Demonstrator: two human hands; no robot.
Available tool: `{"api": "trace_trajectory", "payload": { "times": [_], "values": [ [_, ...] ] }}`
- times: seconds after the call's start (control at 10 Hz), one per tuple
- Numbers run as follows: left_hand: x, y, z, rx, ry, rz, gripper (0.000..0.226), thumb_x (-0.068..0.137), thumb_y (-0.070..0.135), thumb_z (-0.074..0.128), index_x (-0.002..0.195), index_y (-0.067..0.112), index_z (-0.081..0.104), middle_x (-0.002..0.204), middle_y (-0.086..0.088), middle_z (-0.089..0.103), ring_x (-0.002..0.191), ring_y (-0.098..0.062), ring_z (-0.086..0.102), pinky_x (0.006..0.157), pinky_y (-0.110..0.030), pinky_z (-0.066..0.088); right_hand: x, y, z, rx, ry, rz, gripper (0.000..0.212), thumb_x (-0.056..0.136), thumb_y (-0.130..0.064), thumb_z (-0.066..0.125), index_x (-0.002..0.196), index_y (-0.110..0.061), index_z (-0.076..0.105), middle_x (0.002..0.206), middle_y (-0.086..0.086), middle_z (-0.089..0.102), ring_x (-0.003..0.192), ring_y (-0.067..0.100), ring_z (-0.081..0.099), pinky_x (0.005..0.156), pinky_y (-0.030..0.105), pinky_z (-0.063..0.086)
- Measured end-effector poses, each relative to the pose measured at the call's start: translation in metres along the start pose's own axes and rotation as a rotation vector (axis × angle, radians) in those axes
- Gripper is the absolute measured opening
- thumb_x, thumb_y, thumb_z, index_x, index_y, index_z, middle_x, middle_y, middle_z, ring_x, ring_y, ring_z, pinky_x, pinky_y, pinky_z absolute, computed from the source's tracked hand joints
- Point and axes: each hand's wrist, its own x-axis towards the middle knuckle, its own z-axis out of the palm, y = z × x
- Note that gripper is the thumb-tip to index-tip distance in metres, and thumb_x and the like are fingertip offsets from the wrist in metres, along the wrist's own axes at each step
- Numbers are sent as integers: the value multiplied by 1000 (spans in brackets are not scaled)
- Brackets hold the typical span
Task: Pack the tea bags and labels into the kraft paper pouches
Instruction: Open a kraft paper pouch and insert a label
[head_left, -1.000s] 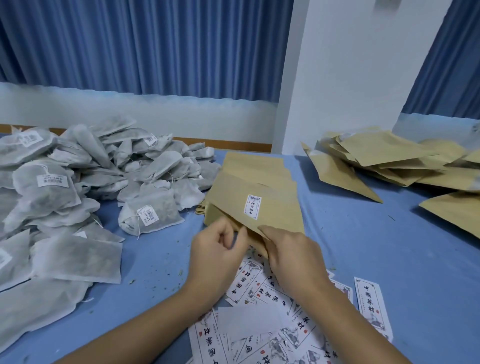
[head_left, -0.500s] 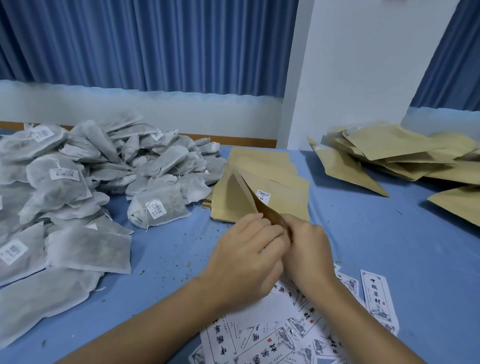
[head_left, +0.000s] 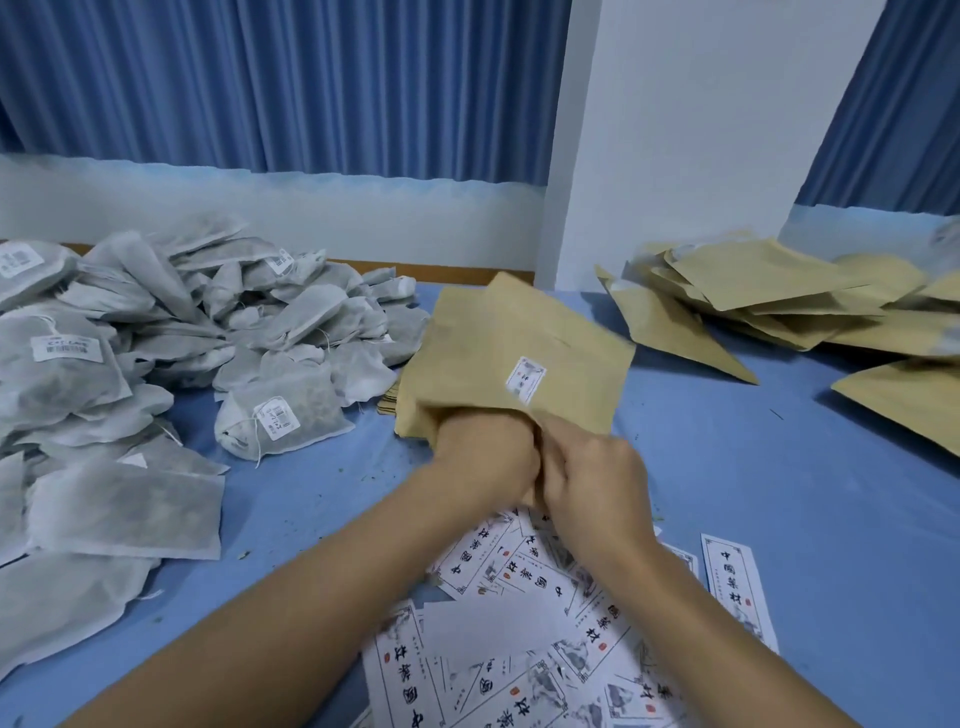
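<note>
Frankly, the weak spot I saw was the mouth of the flat tan kraft paper pouch, which was held up at a slant over the stack of empty tan pouches near the middle of the blue-covered table's far edge. My left hand was pushed into that mouth up to the knuckles. I judged that a shove too deep or too wide could split a side seam or crease the paper. Its fingers were hidden inside, so I could not tell whether they were spread, curled or gripping the inner wall. My right hand touched the left, fingers curled tight and pinching the pouch's near lip. If that pinch slipped, the mouth would probably fall flat and the pouch would drop onto the stack. The heap of grey mesh tea bags with white tags lay along the table's left edge, well apart from both hands. The white printed paper labels were scattered at the near edge under my forearms, where a dragging wrist might sweep some off.
</note>
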Motion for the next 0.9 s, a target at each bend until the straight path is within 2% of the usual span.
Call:
{"api": "trace_trajectory", "payload": {
  "times": [0.1,0.2,0.3,0.4,0.5,0.6,0.7,0.8,0.9],
  "values": [
    [29,-26,0,-303,-274,-213,37,106,34,41,141,20,45,129,-5,53,123,-25,45,102,-33,32,4,1,-4,20,263,-190,63,75,1,45,130,-20,68,61,-3,33,57,17,27,47,30,34],
    [46,-39,15,-736,-318,-433,46,103,39,50,142,16,41,127,-5,50,122,-21,44,102,-29,30,5,2,1,59,362,-188,60,74,10,49,124,-13,72,67,-7,28,59,13,23,43,30,33],
    [53,-24,31,-646,-405,-293,41,107,34,42,143,18,38,134,-3,48,129,-17,40,110,-27,25,0,9,2,29,371,-150,45,79,3,59,116,-16,76,66,-4,57,57,12,41,49,25,38],
    [52,-26,44,-458,-328,-191,46,107,33,40,150,16,36,156,-9,36,145,-26,31,122,-39,16,-5,11,-1,39,273,-32,43,86,-16,53,124,-27,70,106,-10,72,91,15,65,62,32,50],
    [44,-28,40,-496,-246,-101,52,106,29,42,154,12,32,163,-13,23,151,-30,19,122,-39,4,-3,7,3,87,193,95,50,90,-24,42,135,-34,60,118,-10,69,101,19,62,73,37,51],
    [37,-17,28,-548,-166,-21,52,106,23,39,155,6,28,164,-15,19,152,-30,14,121,-35,1,4,1,5,214,189,143,50,95,-27,38,141,-39,53,126,-13,66,101,17,62,81,36,51],
    [25,-10,20,-545,-98,50,49,107,31,29,153,15,31,160,-13,31,148,-28,25,124,-38,11,3,-1,4,385,207,129,51,97,-18,41,141,-39,53,136,-19,61,110,2,61,93,23,47],
    [-1,-10,11,-518,-38,228,38,103,44,23,131,30,46,131,1,58,123,-13,49,112,-32,33,-1,6,5,447,175,158,49,96,-21,43,137,-41,59,113,-18,69,88,-7,59,83,16,47],
    [-42,-14,19,-412,-70,309,20,100,41,35,103,24,45,98,-2,62,89,-23,59,83,-40,49,-2,9,6,398,136,171,47,97,-21,44,133,-47,60,73,-18,60,66,-1,54,66,10,39]
  ]
}}
